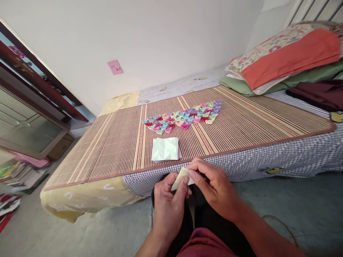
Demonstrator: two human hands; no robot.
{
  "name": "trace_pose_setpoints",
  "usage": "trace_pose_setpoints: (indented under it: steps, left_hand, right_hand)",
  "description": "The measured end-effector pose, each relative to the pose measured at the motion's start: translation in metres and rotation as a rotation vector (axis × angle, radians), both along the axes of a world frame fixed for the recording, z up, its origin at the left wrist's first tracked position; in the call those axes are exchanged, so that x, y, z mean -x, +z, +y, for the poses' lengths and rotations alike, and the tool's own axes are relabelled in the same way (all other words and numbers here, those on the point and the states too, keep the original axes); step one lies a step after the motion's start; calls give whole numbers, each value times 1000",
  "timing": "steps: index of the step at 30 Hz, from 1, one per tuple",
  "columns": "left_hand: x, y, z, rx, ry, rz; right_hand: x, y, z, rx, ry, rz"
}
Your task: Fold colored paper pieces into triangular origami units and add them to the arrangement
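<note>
A small folded piece of pale yellow paper is held above my lap, close to the bed's front edge. My left hand grips its lower left part, thumb on top. At its upper right corner, the thumb and fingers of my right hand pinch the edge. Just beyond my hands, a stack of creased paper sheets lies on the mat, pale green on top with pink and purple edges showing. Behind the stack stand rows of small folded paper boats in many colours.
A striped bamboo mat covers the bed, over a checked sheet. Folded bedding with a red-orange band is piled at the right. A pink note is on the wall. Books and papers are stacked at the left.
</note>
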State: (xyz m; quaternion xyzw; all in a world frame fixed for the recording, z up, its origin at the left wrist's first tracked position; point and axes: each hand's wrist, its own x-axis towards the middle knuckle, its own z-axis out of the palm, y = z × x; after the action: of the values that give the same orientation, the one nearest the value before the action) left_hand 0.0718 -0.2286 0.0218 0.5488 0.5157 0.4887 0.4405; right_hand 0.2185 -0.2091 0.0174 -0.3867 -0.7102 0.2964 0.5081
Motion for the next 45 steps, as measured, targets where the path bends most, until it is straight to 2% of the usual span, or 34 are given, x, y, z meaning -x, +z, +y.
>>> trace_pose_setpoints:
  steps: [3,7,13,19,23,27,31,34,38,42,45]
  left_hand:
    - [1,2,0,-19,-10,88]
    - [1,2,0,-36,9,112]
    - [4,3,1,-44,-32,144]
    - [7,2,2,-43,-59,182]
    - [10,2,4,-58,-99,219]
    - [12,3,4,-43,-123,203]
    - [15,1,3,46,-170,106]
    - [16,1,3,59,-180,83]
    - [15,4,3,35,-170,94]
    - [11,4,2,33,-145,1]
    - [9,3,1,65,-129,-59]
  right_hand:
    - [-1,3,1,7,34,2]
    - [-1,3,1,-31,13,2]
    - [-4,0,5,-206,49,-46]
    - [-7,4,8,-338,-2,-148]
    - [-12,9,10,-324,49,-228]
    - [-14,11,11,-319,65,-258]
    - [-15,10,10,-384,35,-279]
    - [-16,10,10,-328,61,-228]
    - [-15,13,8,-107,121,-94]
    - [-9,13,4,71,51,-4]
    - [-6,12,3,84,35,42]
